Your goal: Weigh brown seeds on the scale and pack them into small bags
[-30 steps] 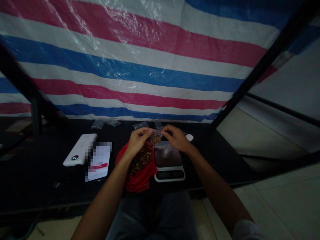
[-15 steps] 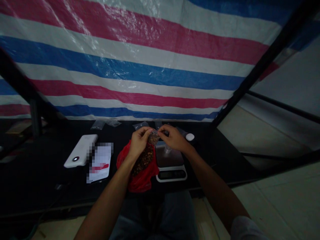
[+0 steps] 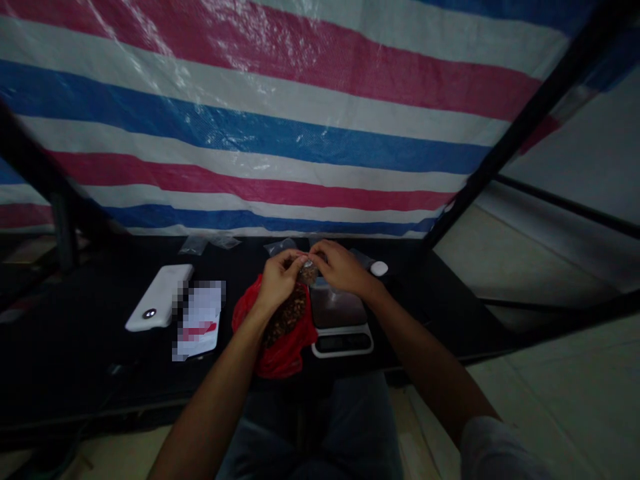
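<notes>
My left hand (image 3: 277, 279) and my right hand (image 3: 336, 268) pinch the top of a small clear bag (image 3: 307, 272) filled with brown bits. They hold it up between them, above the far edge of a small kitchen scale (image 3: 342, 319). Under my left wrist lies an open red plastic bag (image 3: 278, 333) holding a heap of the same brown bits. Both hands have fingers closed on the small bag's rim.
A white power bank (image 3: 160, 297) and a white packet (image 3: 201, 321) lie left on the black table (image 3: 75, 333). Several empty clear bags (image 3: 195, 245) sit along the back edge, a small white object (image 3: 379, 268) at right. A striped tarp (image 3: 260, 120) hangs behind.
My right hand has slid left along the small bag's top toward my left hand, so the two hands are now close together. The view has shifted slightly.
</notes>
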A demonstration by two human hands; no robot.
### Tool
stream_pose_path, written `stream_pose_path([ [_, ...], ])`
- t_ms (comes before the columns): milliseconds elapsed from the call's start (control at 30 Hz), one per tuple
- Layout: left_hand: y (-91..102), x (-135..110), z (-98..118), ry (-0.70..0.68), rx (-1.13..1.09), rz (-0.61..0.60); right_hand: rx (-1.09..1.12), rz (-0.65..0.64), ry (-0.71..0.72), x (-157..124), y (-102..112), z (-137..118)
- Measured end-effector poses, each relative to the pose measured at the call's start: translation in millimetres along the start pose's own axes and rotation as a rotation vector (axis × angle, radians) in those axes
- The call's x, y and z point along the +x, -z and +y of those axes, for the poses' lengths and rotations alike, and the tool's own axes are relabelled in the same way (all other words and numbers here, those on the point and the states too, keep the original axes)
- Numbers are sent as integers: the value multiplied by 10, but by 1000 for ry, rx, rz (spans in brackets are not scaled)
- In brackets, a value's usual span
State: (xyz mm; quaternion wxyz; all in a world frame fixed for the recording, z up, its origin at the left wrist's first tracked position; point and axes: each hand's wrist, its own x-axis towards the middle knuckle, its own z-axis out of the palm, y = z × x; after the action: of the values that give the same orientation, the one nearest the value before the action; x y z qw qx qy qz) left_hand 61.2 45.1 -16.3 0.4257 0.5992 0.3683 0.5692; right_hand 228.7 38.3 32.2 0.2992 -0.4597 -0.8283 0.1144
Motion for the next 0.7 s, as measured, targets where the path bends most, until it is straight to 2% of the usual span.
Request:
stream_pose_path([
  [167, 37, 21, 31, 20, -15, 3, -35, -92, 14, 18, 120, 14],
  [267, 73, 44, 31, -1, 55, -20, -86, -129, 27, 77, 236, 58],
  [400, 210, 35, 61, -124, 360, -63, -250, -63, -29, 184, 418, 141],
  [500, 398, -38, 168, -107, 518, -261, -331, 25, -40, 204, 496, 161],
  [567, 547, -97, 269, -86, 650, -354, -314, 18, 2, 172, 489, 120],
  [667, 734, -138, 386, -56, 959, -222, -206, -92, 82, 69, 401, -44],
  [700, 772, -132, 400, -10, 1045, -215, -174, -158, 109, 20, 358, -124],
])
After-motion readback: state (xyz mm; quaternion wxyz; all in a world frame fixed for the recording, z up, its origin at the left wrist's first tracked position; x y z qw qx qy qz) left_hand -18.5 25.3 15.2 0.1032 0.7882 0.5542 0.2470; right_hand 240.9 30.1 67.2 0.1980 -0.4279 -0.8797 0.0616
